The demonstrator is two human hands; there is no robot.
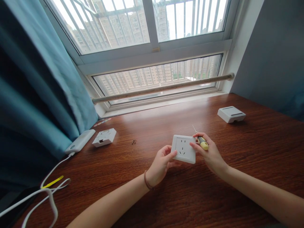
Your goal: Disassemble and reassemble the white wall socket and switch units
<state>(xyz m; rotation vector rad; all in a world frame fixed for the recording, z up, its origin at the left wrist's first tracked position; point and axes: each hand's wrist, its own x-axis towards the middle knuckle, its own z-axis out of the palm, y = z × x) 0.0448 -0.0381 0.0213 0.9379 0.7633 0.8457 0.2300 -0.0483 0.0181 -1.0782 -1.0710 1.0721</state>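
Note:
A white wall socket [189, 148] with its slotted face turned up is held just above the brown table, between both hands. My left hand [163, 161] grips its left edge, thumb on the front and fingers behind. On the socket's right edge my right hand [210, 155] is closed, with a thumb on the face. That same hand also holds a screwdriver [202, 142] with a yellow and grey handle, its thin shaft pointing up and away. Two small screws [134, 142] lie on the table left of the socket.
A white box-shaped part [104, 137] sits at the left, beside a white power strip [80, 141] and its looped cable [54, 186]. Another white box [231, 114] is at the far right. The table [147, 123] meets a window with a rail; a blue curtain [59, 79] hangs left.

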